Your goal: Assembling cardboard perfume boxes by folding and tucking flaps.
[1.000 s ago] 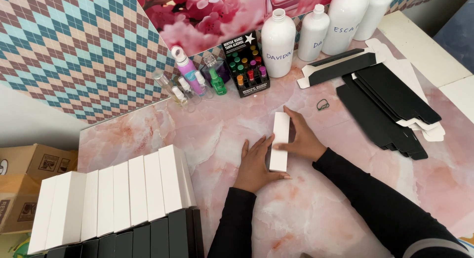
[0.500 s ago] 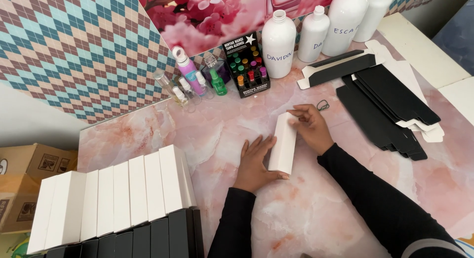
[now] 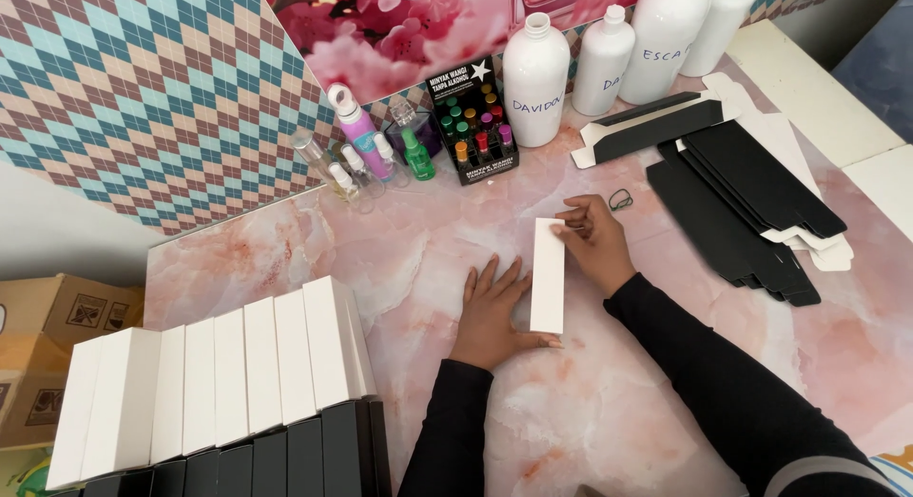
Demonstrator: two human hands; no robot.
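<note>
— Both hands are on that long white box point(image 3: 548, 274), see? Left hand point(image 3: 495, 307) lies flat and spread on the marble tabletop point(image 3: 399, 259), thumb tucked against the box's near end, grasping nothing, only bracing it.

— And the right hand point(image 3: 594, 240)?

— Fingers curled at the far end, pinching the top corner. Looks like it steadies the box so it lies straight, lengthwise away from the person, in the middle of the table.

— Why all those flat black sleeves point(image 3: 751, 197) off to the right?

— Unfolded blanks, I'd say, stacked within the right hand's reach. Finished white boxes point(image 3: 219, 383) stand in a row at the near left, out of the way.

— That little loop by the right hand?

— A rubber band point(image 3: 620, 199), just beyond the fingers. Big white bottles point(image 3: 571, 69) and small coloured bottles point(image 3: 380, 155) line the back wall, well apart from the hands.
</note>
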